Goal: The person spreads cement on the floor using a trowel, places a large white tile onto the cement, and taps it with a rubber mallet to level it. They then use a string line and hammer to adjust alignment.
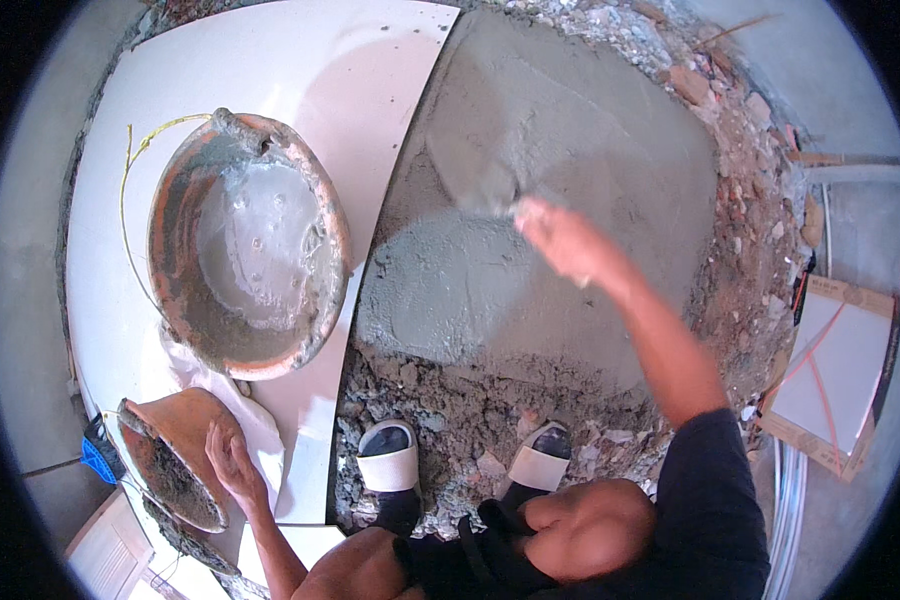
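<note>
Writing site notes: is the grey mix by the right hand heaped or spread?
Spread: the grey mix lies in a broad, mostly smooth layer beneath the right hand.

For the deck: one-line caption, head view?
Right hand holds a trowel on grey mortar; left hand rests on a tilted bucket.

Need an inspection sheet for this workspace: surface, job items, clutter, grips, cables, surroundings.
Surface: grey mortar, largely smooth, rougher toward the near edge; white panel along its left.
Job items: trowel, blurred, at the mortar; large bucket holding grey liquid; smaller bucket, tilted, mouth leftward.
Clutter: rubble along the right; white cloth or sack beside the smaller bucket.
Grips: right grip closed on the trowel; left grip open against the smaller bucket's outside.
Cables: nothing seen; only a yellow cord at the large bucket.
Surroundings: cardboard-edged pack at right.
</note>
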Demonstrator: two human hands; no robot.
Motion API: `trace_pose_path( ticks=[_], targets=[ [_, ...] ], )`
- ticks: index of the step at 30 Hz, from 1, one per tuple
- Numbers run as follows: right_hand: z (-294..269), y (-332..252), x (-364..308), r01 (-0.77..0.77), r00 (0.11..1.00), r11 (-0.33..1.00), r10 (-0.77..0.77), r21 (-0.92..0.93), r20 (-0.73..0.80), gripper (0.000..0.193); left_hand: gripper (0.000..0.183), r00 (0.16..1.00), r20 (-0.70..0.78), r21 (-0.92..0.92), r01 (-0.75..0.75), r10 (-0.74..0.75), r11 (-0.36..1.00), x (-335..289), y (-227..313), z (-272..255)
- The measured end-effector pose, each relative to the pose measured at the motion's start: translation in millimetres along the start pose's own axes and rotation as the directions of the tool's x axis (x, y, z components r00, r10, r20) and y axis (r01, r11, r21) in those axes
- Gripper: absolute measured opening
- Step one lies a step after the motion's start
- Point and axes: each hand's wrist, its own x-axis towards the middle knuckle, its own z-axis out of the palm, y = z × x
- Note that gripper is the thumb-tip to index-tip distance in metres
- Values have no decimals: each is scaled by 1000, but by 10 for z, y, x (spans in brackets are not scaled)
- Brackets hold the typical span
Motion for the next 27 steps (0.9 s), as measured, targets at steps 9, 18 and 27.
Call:
trace_pose_path(
  ticks=[9,18,27],
  targets=[
    [265,328,-793,-51,992,977,72,205,-99,56,29,998,-57,-130,0,-8,992,-97,148,-7],
    [531,197,-581,-137,990,940,123,313,63,55,32,993,-113,-224,9,-35,975,-456,111,-31],
    [1231,485,-2002,26,996,986,-11,-166,87,48,31,987,-149,-311,19,-68,950,-462,103,41]
  ],
)
